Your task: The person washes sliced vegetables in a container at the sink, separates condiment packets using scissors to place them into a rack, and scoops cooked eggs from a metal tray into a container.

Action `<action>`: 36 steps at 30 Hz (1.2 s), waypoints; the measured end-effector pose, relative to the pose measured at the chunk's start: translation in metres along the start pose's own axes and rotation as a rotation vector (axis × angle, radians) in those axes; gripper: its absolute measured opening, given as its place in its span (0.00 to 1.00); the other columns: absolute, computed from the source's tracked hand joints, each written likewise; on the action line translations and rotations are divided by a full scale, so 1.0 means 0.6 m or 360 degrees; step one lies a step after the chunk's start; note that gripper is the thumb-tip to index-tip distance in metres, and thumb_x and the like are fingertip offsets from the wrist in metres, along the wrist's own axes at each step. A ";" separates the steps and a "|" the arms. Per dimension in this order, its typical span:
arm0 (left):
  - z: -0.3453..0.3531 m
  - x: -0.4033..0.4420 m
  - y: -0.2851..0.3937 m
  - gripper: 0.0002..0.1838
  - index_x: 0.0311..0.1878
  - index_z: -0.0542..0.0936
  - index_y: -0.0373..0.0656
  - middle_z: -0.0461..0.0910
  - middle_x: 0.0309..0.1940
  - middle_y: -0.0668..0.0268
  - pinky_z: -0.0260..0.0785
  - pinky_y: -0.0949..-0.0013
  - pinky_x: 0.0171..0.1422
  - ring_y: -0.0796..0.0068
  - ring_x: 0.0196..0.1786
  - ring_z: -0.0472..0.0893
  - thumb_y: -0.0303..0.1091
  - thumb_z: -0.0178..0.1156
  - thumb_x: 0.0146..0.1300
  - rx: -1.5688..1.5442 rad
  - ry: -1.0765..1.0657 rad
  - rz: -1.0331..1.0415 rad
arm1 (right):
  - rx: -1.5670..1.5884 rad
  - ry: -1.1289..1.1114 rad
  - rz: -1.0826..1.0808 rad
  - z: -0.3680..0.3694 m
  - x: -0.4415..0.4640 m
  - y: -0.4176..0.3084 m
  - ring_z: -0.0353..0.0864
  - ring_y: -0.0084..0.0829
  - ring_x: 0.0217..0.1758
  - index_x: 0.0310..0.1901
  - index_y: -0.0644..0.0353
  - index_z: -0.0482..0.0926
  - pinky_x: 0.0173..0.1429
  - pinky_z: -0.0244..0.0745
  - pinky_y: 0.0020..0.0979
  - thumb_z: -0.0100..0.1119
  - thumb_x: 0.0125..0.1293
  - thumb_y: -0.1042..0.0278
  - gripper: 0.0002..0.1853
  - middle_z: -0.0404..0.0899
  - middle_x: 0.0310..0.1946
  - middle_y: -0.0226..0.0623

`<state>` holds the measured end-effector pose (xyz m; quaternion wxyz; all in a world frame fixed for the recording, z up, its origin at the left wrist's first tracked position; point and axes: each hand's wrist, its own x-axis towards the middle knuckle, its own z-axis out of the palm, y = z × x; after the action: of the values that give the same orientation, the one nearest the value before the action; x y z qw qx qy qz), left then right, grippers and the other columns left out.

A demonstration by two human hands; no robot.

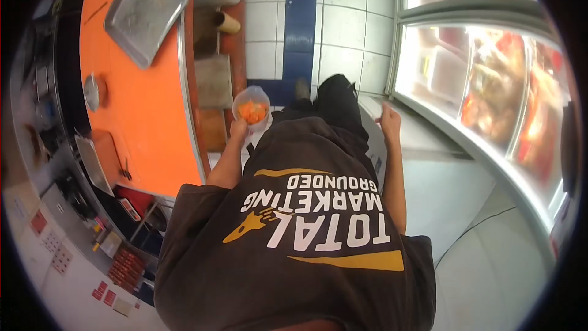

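My left hand (239, 129) grips the near left rim of a translucent plastic container (260, 95). Inside the container lie orange pieces (252, 111). The container is held beside the orange table, level with its right edge. On the other side of my body, my right hand (389, 116) hangs near the glass display case, its fingers curled. Whether anything is inside those fingers is too small to make out.
An orange-topped table (147, 122) on the left bears a metal tray (146, 15), a metal bowl (94, 92) and black scissors (126, 169). Shelves run beneath its edge. A lit display case (484, 79) stands right. Tiled floor (346, 18) lies ahead.
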<state>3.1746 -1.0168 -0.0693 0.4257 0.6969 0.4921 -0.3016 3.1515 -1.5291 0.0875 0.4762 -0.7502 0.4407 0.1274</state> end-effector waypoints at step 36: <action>0.618 0.264 2.739 0.09 0.36 0.66 0.40 0.70 0.21 0.51 0.65 0.52 0.31 0.47 0.24 0.75 0.30 0.57 0.61 0.0479 -0.0238 0.2001 | -0.1525 -0.1072 -0.0066 0.000 1.574 -1.134 0.89 0.47 0.38 0.41 0.61 0.87 0.45 0.83 0.49 0.60 0.62 0.45 0.24 0.88 0.37 0.48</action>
<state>4.7761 -1.5309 0.1158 0.4518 0.8812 -0.0881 -0.1082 4.2309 -1.9311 -0.0796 0.2002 -0.8085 0.1434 0.5344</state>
